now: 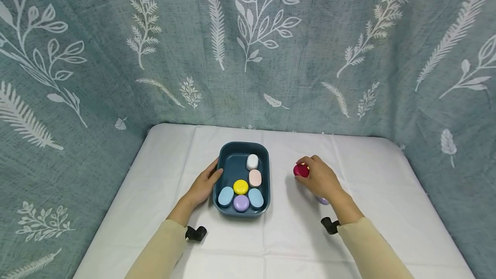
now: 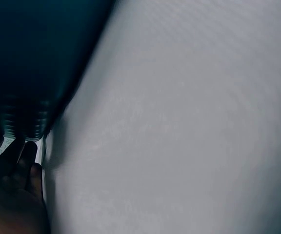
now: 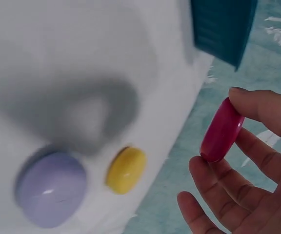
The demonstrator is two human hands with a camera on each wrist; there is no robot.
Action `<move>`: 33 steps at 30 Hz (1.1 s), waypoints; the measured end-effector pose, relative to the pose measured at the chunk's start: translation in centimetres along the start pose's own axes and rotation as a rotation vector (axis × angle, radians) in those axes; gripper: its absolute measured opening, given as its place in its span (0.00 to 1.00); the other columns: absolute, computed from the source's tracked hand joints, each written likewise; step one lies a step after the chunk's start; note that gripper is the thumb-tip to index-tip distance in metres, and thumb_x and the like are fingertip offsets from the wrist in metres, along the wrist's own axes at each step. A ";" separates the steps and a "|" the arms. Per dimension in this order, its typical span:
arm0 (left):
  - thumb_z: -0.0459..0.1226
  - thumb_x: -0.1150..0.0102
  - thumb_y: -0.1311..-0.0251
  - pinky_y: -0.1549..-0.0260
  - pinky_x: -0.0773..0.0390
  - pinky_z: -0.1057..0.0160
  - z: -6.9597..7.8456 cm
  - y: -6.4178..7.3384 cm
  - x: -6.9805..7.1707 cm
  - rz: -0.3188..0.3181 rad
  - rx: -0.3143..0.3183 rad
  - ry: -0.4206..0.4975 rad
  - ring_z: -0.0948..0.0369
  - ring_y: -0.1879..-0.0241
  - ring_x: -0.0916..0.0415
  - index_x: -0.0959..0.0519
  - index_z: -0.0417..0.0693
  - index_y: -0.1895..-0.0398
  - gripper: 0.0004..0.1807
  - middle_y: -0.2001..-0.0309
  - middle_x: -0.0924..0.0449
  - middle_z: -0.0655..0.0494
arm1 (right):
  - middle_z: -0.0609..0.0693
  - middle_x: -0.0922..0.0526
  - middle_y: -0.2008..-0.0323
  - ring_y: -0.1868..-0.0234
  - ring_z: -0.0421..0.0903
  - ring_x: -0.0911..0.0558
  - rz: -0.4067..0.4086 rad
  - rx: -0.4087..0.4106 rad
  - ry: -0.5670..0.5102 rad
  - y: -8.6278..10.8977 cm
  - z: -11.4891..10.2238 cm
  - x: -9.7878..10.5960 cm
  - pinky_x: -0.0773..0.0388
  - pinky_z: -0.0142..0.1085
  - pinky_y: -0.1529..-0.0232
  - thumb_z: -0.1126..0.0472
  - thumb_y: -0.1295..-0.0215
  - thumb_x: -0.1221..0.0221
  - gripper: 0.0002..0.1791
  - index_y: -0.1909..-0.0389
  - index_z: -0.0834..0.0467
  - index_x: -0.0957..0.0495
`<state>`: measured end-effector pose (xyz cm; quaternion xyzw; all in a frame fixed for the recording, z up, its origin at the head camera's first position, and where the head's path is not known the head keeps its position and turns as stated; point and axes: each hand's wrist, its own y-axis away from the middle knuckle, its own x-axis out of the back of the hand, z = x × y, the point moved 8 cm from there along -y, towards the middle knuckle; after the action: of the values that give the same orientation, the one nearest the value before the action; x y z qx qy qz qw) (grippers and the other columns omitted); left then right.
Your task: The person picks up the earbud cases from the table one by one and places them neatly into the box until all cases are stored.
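My right hand (image 1: 320, 176) pinches a glossy red round disc (image 3: 222, 130) between thumb and fingertips, raised over the cloth. Beneath it on the cloth lie a purple rounded piece (image 3: 52, 190) and a yellow one (image 3: 126, 170), both mostly hidden by the hand in the head view. My left hand (image 1: 201, 187) holds the left side of a dark blue tray (image 1: 234, 160), thumb over the rim and fingers along the outer wall. Inside the tray are a white piece (image 1: 252, 162), a pink one (image 1: 255, 178), a yellow disc (image 1: 240, 187), a purple disc (image 1: 241, 203) and two light blue ovals (image 1: 226, 196).
A white cloth (image 1: 288, 236) covers the table. Patterned green-blue curtains (image 1: 232, 89) stand behind it and along both sides. Each wrist carries a small black camera (image 1: 196, 234).
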<state>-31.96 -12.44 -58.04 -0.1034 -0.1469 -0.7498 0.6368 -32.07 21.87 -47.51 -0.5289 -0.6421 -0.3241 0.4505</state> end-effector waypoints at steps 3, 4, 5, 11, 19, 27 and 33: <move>0.63 0.56 0.34 0.26 0.49 0.49 0.1 -0.1 0.0 0.000 -0.008 -0.001 0.60 0.25 0.50 0.46 0.81 0.28 0.31 0.25 0.45 0.66 | 0.55 0.23 0.55 0.61 0.49 0.19 -0.002 0.026 -0.007 -0.4 -1.5 0.4 0.18 0.44 0.59 0.52 0.44 0.31 0.25 0.46 0.54 0.23; 0.62 0.56 0.33 0.26 0.49 0.49 0.1 -0.1 0.0 0.000 -0.010 0.000 0.60 0.25 0.50 0.46 0.81 0.28 0.31 0.25 0.45 0.66 | 0.55 0.23 0.55 0.60 0.49 0.19 -0.004 0.033 -0.006 -0.6 -2.0 0.5 0.18 0.43 0.59 0.52 0.44 0.31 0.25 0.46 0.54 0.23; 0.61 0.56 0.32 0.26 0.49 0.49 0.1 -0.2 0.0 -0.001 -0.012 0.001 0.60 0.25 0.51 0.47 0.80 0.28 0.30 0.25 0.46 0.66 | 0.55 0.23 0.54 0.60 0.49 0.19 -0.007 0.040 -0.006 -0.7 -2.5 0.6 0.18 0.43 0.59 0.52 0.44 0.31 0.25 0.46 0.54 0.23; 0.56 0.55 0.29 0.27 0.49 0.49 0.2 -0.2 0.2 0.010 -0.025 0.002 0.59 0.25 0.50 0.46 0.79 0.28 0.28 0.25 0.45 0.66 | 0.54 0.23 0.53 0.59 0.49 0.19 -0.025 0.098 -0.001 -1.8 -6.4 0.9 0.17 0.42 0.59 0.52 0.44 0.31 0.25 0.46 0.53 0.23; 0.58 0.56 0.30 0.27 0.49 0.49 0.2 0.0 0.2 0.017 -0.007 -0.004 0.59 0.25 0.50 0.46 0.79 0.28 0.29 0.26 0.45 0.65 | 0.50 0.23 0.51 0.56 0.47 0.21 -0.107 0.203 -0.027 -3.2 -12.4 -1.5 0.19 0.40 0.55 0.54 0.42 0.32 0.25 0.44 0.50 0.24; 0.59 0.55 0.31 0.27 0.48 0.49 0.3 0.1 -0.1 -0.001 -0.006 0.024 0.59 0.25 0.48 0.45 0.80 0.28 0.29 0.26 0.43 0.65 | 0.49 0.22 0.48 0.54 0.45 0.21 -0.220 0.229 -0.032 -4.2 -15.8 -6.2 0.20 0.40 0.50 0.53 0.40 0.34 0.25 0.41 0.49 0.25; 0.59 0.54 0.32 0.27 0.47 0.48 0.2 0.0 -0.1 0.002 -0.003 0.036 0.58 0.26 0.47 0.44 0.80 0.28 0.29 0.27 0.41 0.64 | 0.49 0.20 0.46 0.51 0.45 0.21 -0.264 0.236 -0.032 -4.7 -17.1 -9.1 0.21 0.40 0.48 0.54 0.37 0.36 0.24 0.40 0.51 0.26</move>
<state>-31.95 -12.32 -57.89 -0.0912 -0.1343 -0.7511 0.6399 -32.32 2.02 -49.01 -0.3887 -0.7464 -0.2944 0.4529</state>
